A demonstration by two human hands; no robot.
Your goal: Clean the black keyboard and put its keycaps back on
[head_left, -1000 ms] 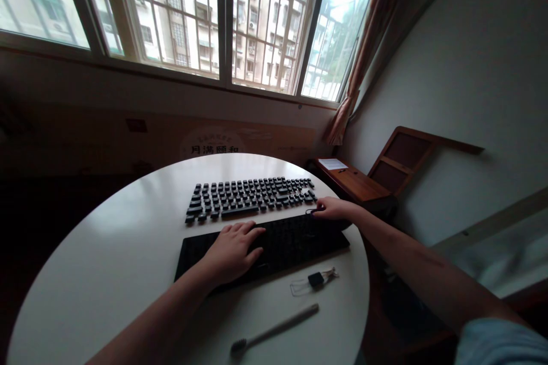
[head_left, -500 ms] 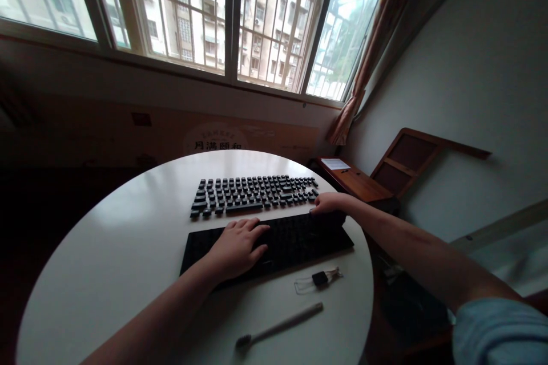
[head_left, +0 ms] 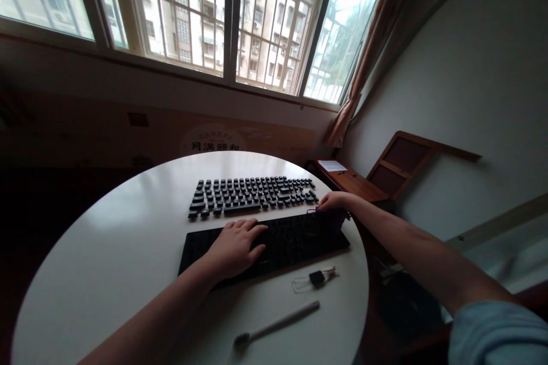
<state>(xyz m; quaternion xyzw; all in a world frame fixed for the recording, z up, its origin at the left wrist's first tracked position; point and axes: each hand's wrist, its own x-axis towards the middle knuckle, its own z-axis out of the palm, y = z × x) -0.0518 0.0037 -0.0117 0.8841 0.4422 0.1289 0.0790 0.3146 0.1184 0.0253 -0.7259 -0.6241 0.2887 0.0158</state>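
My left hand [head_left: 238,246] rests palm down on the left half of a black keyboard base [head_left: 282,259], its fingers spread. At the base's far right corner my right hand [head_left: 336,201] is closed on a dark purple cloth [head_left: 336,219], which hangs over that end; a thin loop shows beside the fingers. Beyond the base, loose black keycaps [head_left: 252,194] lie on the table in keyboard rows. Nearer me are a wire keycap puller [head_left: 317,279] with a black middle and a grey toothbrush [head_left: 280,320] with dark bristles.
Everything stands on a round white table [head_left: 107,239], whose right edge runs close to the base. A wooden chair [head_left: 398,162] and a low wooden surface with a paper [head_left: 333,166] are at the right. Barred windows [head_left: 184,17] stretch across the back.
My right hand has shifted slightly along the base's far right end, and more of the purple cloth shows beneath it. The left hand stays on the base. The view has moved slightly.
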